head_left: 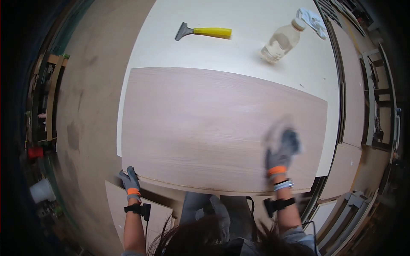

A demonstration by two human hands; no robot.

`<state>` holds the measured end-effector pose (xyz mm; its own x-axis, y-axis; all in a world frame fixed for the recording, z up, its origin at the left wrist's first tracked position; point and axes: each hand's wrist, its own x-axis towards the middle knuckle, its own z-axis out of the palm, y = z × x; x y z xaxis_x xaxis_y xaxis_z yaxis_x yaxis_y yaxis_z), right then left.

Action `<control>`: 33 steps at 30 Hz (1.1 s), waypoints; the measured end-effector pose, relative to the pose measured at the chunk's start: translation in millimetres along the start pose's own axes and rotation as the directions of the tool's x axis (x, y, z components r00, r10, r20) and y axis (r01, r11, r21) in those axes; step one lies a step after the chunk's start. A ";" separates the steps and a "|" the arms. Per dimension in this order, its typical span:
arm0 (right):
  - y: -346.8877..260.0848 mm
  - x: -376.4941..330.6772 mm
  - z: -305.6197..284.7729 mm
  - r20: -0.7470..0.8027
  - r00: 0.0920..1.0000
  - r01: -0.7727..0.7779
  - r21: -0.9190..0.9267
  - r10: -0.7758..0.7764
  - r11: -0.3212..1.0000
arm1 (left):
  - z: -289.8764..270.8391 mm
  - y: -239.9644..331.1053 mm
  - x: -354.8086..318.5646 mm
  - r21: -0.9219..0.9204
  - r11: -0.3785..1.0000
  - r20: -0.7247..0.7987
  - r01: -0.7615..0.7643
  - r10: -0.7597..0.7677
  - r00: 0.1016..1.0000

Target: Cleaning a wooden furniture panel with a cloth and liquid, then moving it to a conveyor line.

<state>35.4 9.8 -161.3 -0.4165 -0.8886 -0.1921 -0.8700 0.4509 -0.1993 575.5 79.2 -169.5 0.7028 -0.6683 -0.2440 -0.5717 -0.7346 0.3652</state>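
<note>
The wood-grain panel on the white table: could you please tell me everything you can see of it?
The panel is a broad, flat, rectangular board with a pale pinkish-brown wood-look face; its actual material is unclear. It lies flat on the white table, its near side overhanging the edge and showing a thin, tan rim. The left hand grips its near left corner. The blurred right hand is over its right part; contact is hard to confirm.

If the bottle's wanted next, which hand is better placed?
Right, probably: the right hand is over the board, nearer the bottle; blur hides whether it's free. The left hand is at the board's near-left corner.
</note>
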 end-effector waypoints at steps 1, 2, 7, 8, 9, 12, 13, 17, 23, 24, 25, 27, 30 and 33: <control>17.1 21.3 -8.1 -0.056 0.993 -0.110 -0.213 0.100 0.971 | 7.8 0.5 3.2 -0.060 0.998 -0.051 0.031 -0.034 0.998; 16.3 40.7 -12.1 -0.127 0.976 -0.215 -0.404 0.178 0.889 | 13.5 -6.0 7.6 -0.127 0.980 -0.032 0.156 -0.161 0.986; -148.5 83.5 -21.7 -0.224 0.974 0.091 0.209 -0.043 0.974 | 18.0 25.7 -1.6 -0.159 0.973 -0.120 0.165 -0.185 0.975; -185.8 75.7 -8.4 -0.168 0.957 0.252 0.068 -0.238 0.965 | 21.2 26.4 -2.1 -0.147 0.978 -0.126 0.149 -0.168 0.978; -218.1 64.9 4.8 -0.086 0.903 0.416 -0.064 -0.420 0.907 | 25.8 31.3 -3.1 -0.135 0.981 -0.130 0.136 -0.154 0.979; -270.3 -12.7 21.1 0.160 0.567 0.811 0.058 -0.808 0.581 | 18.7 31.1 -6.4 -0.131 0.982 -0.102 0.138 -0.152 0.983; -263.8 -36.0 25.8 0.268 0.366 0.889 0.181 -0.891 0.420 | 14.8 36.6 -7.1 -0.142 0.977 -0.104 0.157 -0.172 0.980; -184.5 -42.6 6.9 0.488 0.201 0.880 0.291 -0.849 0.376 | 11.0 52.1 -10.2 -0.162 0.971 -0.067 0.177 -0.190 0.980; -121.5 69.5 -5.4 0.042 0.872 0.480 -0.277 -0.488 0.832 | 14.6 59.8 -17.9 -0.318 0.916 -0.085 0.245 -0.285 0.955; -147.4 79.9 -4.1 0.041 0.890 0.451 -0.227 -0.455 0.863 | 16.0 54.7 -18.2 -0.342 0.909 -0.100 0.238 -0.288 0.953; -190.2 83.1 -10.4 0.046 0.907 0.421 -0.173 -0.419 0.891 | 15.9 49.3 -18.2 -0.360 0.903 -0.117 0.232 -0.291 0.950; -262.7 83.0 -14.4 0.073 0.848 0.528 -0.058 -0.524 0.847 | 19.1 44.4 -18.2 -0.371 0.900 -0.108 0.227 -0.285 0.952; -326.1 60.4 25.7 -0.012 0.637 0.760 -0.161 -0.771 0.630 | 25.6 57.1 -14.9 -0.374 0.903 -0.064 0.213 -0.254 0.965; -369.7 -22.8 46.3 0.358 0.339 0.940 -0.083 -0.870 0.332 | 14.7 50.7 -15.7 -0.360 0.904 -0.016 0.232 -0.255 0.967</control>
<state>378.8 -132.8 -127.7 0.7099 -0.6635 -0.2361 -0.7023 -0.6920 -0.1670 529.2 50.7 -160.3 0.8319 -0.4572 -0.3145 -0.2014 -0.7768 0.5967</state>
